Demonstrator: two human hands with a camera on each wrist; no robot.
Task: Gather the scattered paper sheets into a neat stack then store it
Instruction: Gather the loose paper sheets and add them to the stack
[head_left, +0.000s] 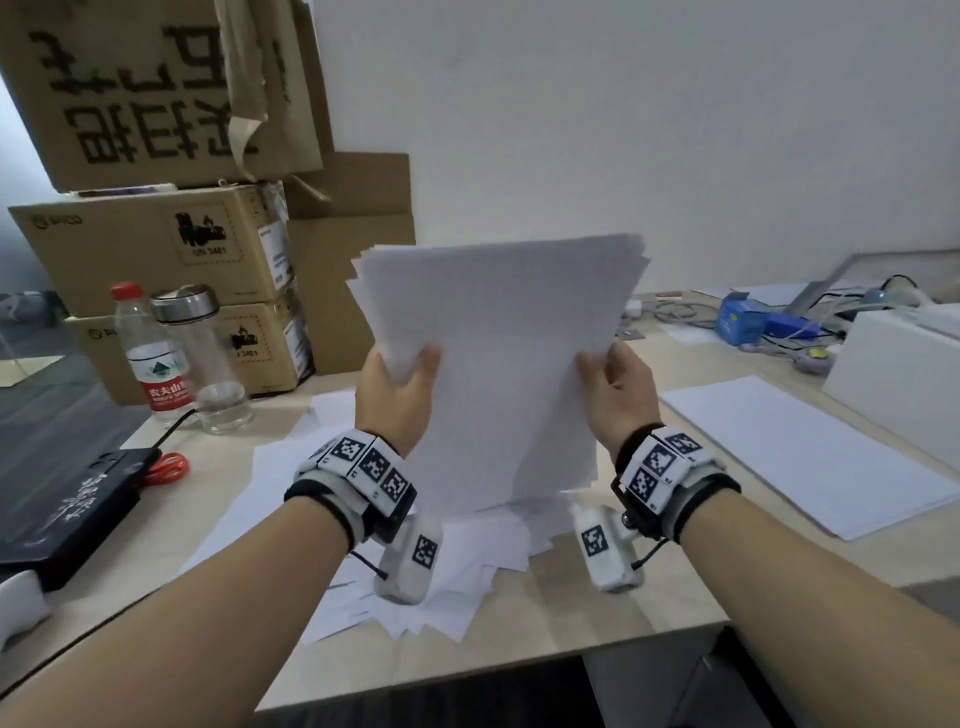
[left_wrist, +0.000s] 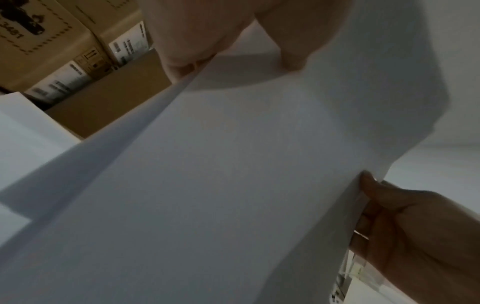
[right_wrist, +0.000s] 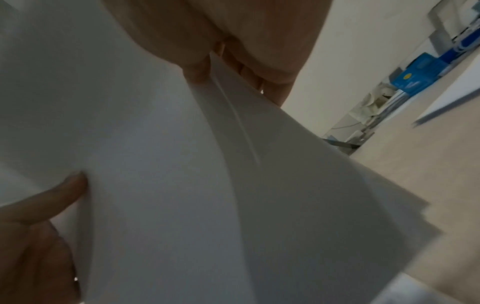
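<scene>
I hold an upright stack of white paper sheets (head_left: 498, 364) above the desk, its top edges slightly fanned and uneven. My left hand (head_left: 400, 395) grips the stack's left edge, thumb in front. My right hand (head_left: 613, 389) grips the right edge the same way. In the left wrist view the stack (left_wrist: 233, 164) fills the frame, with my left hand (left_wrist: 221, 41) at the top and my right hand (left_wrist: 405, 226) at the lower right. The right wrist view shows the stack (right_wrist: 182, 185) pinched by my right hand (right_wrist: 215, 53), my left hand (right_wrist: 39, 236) at the lower left. Loose sheets (head_left: 415, 582) lie scattered on the desk beneath.
Cardboard boxes (head_left: 156, 249) pile up at the back left, with a water bottle (head_left: 153, 358) and a glass flask (head_left: 208, 358) in front. A black notebook (head_left: 62, 509) and red scissors (head_left: 166, 467) lie left. A flat paper stack (head_left: 800, 452), white box (head_left: 904, 384) and blue boxes (head_left: 743, 317) sit right.
</scene>
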